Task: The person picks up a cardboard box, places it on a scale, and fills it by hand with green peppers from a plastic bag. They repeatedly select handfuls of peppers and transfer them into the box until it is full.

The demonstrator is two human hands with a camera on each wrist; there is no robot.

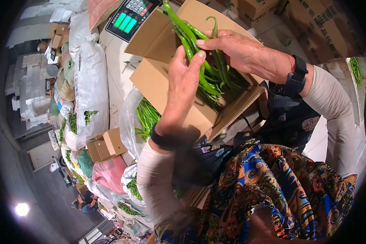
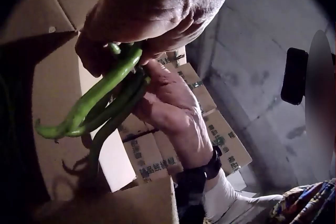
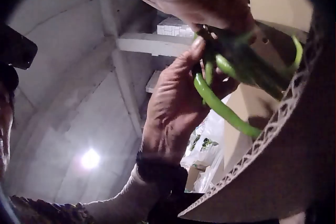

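Nearest to the onlooker, a patterned garment [image 1: 268, 183] covers the seated or stooping person's body (which of the two cannot be told), with pale sleeves [image 1: 331, 95] running down to dark wrist straps. Beyond them, the left hand [image 1: 181, 77] grips long green peppers [image 1: 182, 25], its thumb laid along them and its fingers curled round from beneath. The right hand [image 1: 236, 51] pinches the same bunch from the opposite side, thumb on top, the fingers partly hidden. The two thumbs lie close together. The peppers are held slantwise over an open carton [image 1: 148, 77], whose flaps stand spread; their lower ends hang over its interior (whether some lie loose inside cannot be told).

Just beside the carton, near the left forearm, a clear plastic bag [image 1: 128, 118] holds more slender green pods [image 1: 147, 116]. Past the flaps on the far side sits a scale [image 1: 132, 18] with a lit green display, next to a reddish sack [image 1: 101, 10]. Printed cartons [image 1: 325, 28] stand past the right arm. Farther off, a row of white sacks [image 1: 91, 77] extends past a smaller open carton [image 1: 105, 145] and a pink sack [image 1: 109, 174]. Farthest away, a bright lamp [image 1: 22, 209] shines.
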